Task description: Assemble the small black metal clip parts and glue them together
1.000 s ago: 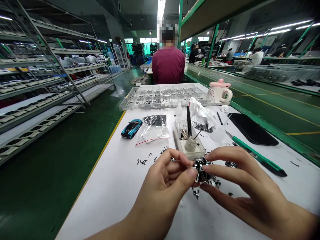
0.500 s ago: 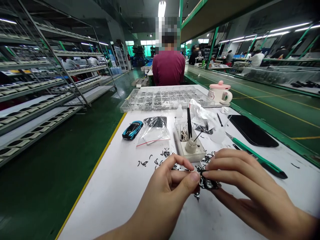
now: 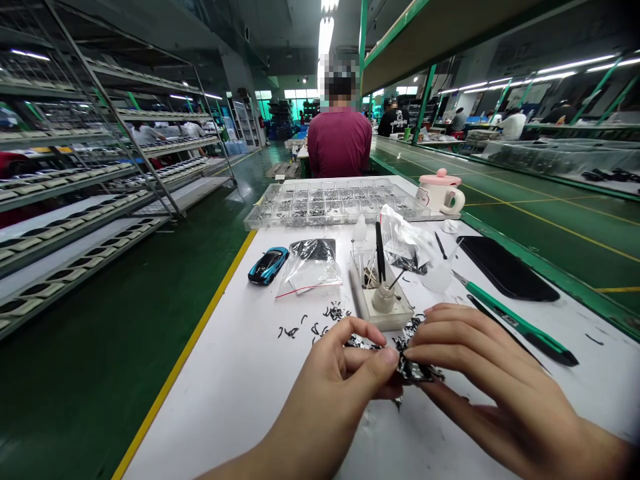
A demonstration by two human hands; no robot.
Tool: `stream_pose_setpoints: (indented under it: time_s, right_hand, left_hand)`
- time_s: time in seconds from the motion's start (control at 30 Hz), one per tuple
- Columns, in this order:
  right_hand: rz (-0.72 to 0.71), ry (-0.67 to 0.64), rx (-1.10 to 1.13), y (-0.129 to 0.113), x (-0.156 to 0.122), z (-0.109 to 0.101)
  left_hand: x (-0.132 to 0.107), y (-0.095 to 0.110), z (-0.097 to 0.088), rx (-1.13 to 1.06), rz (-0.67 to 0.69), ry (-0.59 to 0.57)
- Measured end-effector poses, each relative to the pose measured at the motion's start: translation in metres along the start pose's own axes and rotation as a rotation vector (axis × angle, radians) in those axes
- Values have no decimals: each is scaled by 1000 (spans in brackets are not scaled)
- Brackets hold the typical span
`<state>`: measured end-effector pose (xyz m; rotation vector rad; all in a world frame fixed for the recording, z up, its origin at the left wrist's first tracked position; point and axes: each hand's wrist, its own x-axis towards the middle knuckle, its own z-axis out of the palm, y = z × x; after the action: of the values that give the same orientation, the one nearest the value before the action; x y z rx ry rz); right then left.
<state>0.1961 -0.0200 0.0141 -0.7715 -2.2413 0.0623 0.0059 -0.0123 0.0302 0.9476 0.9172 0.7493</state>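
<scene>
Tall metal shelving (image 3: 100, 133) stacked with rows of trays lines the far left, beside a green floor with a yellow line running along it. A long white work table (image 3: 210, 413) stretches ahead. On it, from the left, sit a small blue toy car (image 3: 269, 265) and a plastic bag of black pieces (image 3: 310, 257), with loose black bits (image 3: 300, 330) scattered in front of them. A wide see-through compartment tray (image 3: 330, 203) of small dark parts spans the far end of the table, and beyond it a person in a maroon shirt (image 3: 340, 143) sits with their back turned.

At the near edge of the table, the left hand (image 3: 325, 393) and right hand (image 3: 490, 373) are close together. Their fingertips and thumbs pinch a crumpled silver-and-black strip (image 3: 413, 360) just in front of a white stand (image 3: 383, 317) holding tweezers and thin tools. The strip is held up between them.

To the right lie a crumpled clear bag (image 3: 403, 233), a green craft knife (image 3: 515, 320) and a black phone (image 3: 507, 267). Farther back is a white mug with a pink lid (image 3: 441, 192).
</scene>
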Motion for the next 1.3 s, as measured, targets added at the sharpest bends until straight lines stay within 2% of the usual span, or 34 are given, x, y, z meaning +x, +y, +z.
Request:
stream_pose_setpoints:
  time_s: [0.17,0.37,0.57,0.8,0.93,1.03,1.13,1.3]
  right_hand:
    - [-11,2,62,1,-1,1]
    - [60,-4,128,2,-2,3]
    - [59,-17,94,0,-1,2]
    - [101,-79,150,5,0,7]
    - [80,-72,100,7,3,12]
    - [53,4,13,11,9,6]
    - [109,154,-101,24,16,-16]
    - [333,456,-368,75,13,-64]
  left_hand:
    - [-2,4,1,-9,4,19]
    - [-3,3,0,-22,4,23]
    - [-3,1,3,-22,8,25]
    - [6,-7,-6,-53,11,8]
    - [10,-9,-10,-74,-15,19]
    - [10,-6,-7,-90,-42,38]
    - [7,1,0,-98,-63,130]
    - [3,10,9,-65,-77,214]
